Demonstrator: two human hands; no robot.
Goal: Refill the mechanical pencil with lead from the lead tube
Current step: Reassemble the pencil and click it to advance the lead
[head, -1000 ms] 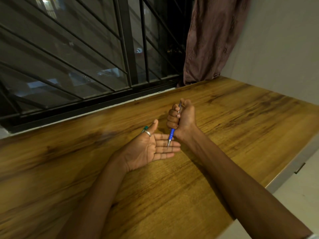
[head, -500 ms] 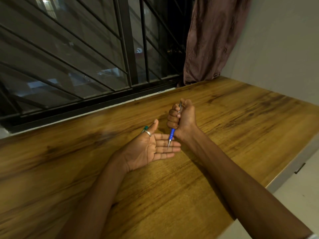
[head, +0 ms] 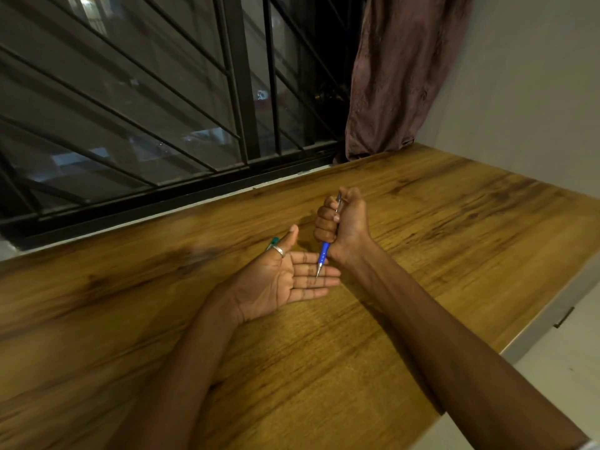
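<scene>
Count: two hands, one pencil, one small green-tipped item, one ring.

Right hand (head: 342, 222) was clenched in a fist around the blue mechanical pencil with the silver metal tip (head: 323, 253), thumb up at the top end. Pencil stood near vertical, tip down. Blue grip section and metal tip stuck out below the fist; a short silver stretch showed between the fingers near the top.

Left hand (head: 285, 277) lay released, palm up, fingers straight and together, just below and left of the pencil. Pencil tip sat right over the left hand's fingers, at or just above the skin; couldn't tell if touching.

One silver ring (head: 278, 251) sat on the left thumb. One small green-tipped clear item (head: 272, 243) poked out behind that thumb, left of the pencil; mostly hidden, couldn't confirm it as the lead tube or how it was held.

Both forearms lay over the brown wood-grain desk (head: 454, 254). Beyond the pencil: one black barred window (head: 146, 108), with one brownish-purple curtain (head: 399, 76) hanging at its right.
</scene>
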